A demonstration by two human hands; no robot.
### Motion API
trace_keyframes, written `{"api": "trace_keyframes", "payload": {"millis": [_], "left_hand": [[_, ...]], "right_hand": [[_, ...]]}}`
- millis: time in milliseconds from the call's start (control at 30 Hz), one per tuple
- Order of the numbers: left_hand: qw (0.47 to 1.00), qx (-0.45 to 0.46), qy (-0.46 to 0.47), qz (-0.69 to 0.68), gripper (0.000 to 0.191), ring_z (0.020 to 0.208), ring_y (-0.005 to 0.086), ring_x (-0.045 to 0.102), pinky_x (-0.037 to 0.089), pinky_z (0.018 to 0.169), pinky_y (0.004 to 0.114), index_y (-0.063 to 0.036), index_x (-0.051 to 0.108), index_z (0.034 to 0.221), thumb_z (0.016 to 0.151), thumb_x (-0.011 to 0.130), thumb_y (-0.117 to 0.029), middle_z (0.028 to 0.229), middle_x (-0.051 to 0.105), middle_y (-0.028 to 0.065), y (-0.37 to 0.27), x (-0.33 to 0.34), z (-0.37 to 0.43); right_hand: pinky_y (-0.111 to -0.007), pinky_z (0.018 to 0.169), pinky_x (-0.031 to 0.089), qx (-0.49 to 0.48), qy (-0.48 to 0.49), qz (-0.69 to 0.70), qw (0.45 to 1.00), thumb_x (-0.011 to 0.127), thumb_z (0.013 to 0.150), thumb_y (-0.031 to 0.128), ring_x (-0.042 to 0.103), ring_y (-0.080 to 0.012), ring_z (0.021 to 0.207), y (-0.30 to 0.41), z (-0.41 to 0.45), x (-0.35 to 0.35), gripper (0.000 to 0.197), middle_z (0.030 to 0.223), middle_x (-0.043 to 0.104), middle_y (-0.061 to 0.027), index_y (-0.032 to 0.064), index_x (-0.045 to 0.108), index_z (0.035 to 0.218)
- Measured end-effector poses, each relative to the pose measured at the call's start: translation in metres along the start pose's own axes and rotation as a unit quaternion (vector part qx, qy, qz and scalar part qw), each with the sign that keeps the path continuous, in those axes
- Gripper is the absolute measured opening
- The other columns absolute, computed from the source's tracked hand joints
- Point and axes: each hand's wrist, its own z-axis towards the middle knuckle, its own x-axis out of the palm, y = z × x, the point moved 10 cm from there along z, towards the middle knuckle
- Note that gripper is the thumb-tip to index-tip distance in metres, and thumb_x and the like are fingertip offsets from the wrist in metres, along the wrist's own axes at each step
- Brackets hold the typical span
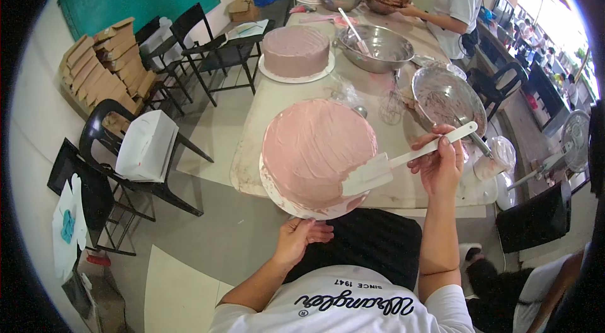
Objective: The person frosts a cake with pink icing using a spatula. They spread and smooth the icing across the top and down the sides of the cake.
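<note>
A round cake covered in pink frosting stands on a white cake board near the table's front edge. My right hand holds a white spatula by its handle, and the flat blade lies against the cake's top at its lower right rim. With thumb and fingers, my left hand grips the near edge of the board, which reaches a little past the table. The frosting on top shows curved streaks, and pink smears mark the board.
Behind stands another pink-frosted cake. To the right are a steel bowl with a white spatula, a wire whisk, a chocolate-smeared bowl and a plastic-lined cup. Two people work at the far end. Chairs stand left.
</note>
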Motion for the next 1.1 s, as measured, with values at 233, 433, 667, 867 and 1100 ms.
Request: {"api": "trace_keyframes", "payload": {"millis": [233, 433, 667, 867, 1100], "left_hand": [[1.0, 0.0, 0.005, -0.001, 0.026, 0.074, 0.0308, 0.061, 0.051, 0.067, 0.038, 0.0094, 0.051, 0.097, 0.086, 0.043, -0.013, 0.087, 0.059, 0.0244, 0.001, 0.0, 0.001], [1.0, 0.005, 0.003, 0.001, 0.026, 0.075, 0.0305, 0.061, 0.051, 0.067, 0.038, 0.0097, 0.051, 0.096, 0.086, 0.043, -0.013, 0.087, 0.059, 0.0244, 0.003, -0.003, 0.002], [1.0, 0.005, -0.002, 0.004, 0.025, 0.076, 0.0308, 0.061, 0.051, 0.067, 0.038, 0.0101, 0.051, 0.095, 0.086, 0.044, -0.012, 0.087, 0.059, 0.0249, 0.0, -0.002, 0.0], [1.0, 0.013, -0.008, 0.001, 0.024, 0.072, 0.0335, 0.061, 0.052, 0.064, 0.04, 0.0095, 0.053, 0.09, 0.084, 0.043, -0.012, 0.083, 0.059, 0.0262, 0.001, -0.004, 0.001], [1.0, 0.009, -0.003, -0.004, 0.024, 0.073, 0.0329, 0.062, 0.052, 0.065, 0.039, 0.0087, 0.054, 0.09, 0.084, 0.044, -0.012, 0.083, 0.059, 0.0256, 0.003, -0.004, 0.002]], "right_hand": [[-0.027, 0.039, 0.048, -0.042, -0.028, 0.019, 0.999, 0.041, 0.086, 0.017, 0.055, -0.0216, 0.045, 0.011, 0.002, -0.036, 0.024, 0.071, 0.056, -0.0198, -0.0021, 0.041, 0.101], [-0.028, 0.04, 0.049, -0.052, -0.072, 0.049, 0.995, 0.041, 0.087, 0.018, 0.055, -0.023, 0.045, 0.023, -0.003, -0.023, 0.024, 0.072, 0.056, -0.0202, -0.0008, 0.041, 0.101], [-0.03, 0.043, 0.051, -0.022, 0.061, 0.05, 0.997, 0.04, 0.087, 0.016, 0.059, -0.0277, 0.055, 0.006, -0.007, 0.047, 0.022, 0.079, 0.056, -0.0222, 0.0001, 0.039, 0.102], [-0.03, 0.046, 0.052, -0.023, 0.12, 0.038, 0.992, 0.039, 0.088, 0.014, 0.06, -0.0262, 0.057, -0.004, -0.01, 0.076, 0.021, 0.079, 0.056, -0.0223, -0.0012, 0.039, 0.103], [-0.03, 0.046, 0.051, -0.023, 0.116, 0.008, 0.993, 0.04, 0.088, 0.015, 0.06, -0.0262, 0.056, -0.004, -0.01, 0.068, 0.022, 0.079, 0.056, -0.0224, -0.0017, 0.039, 0.102]]}}
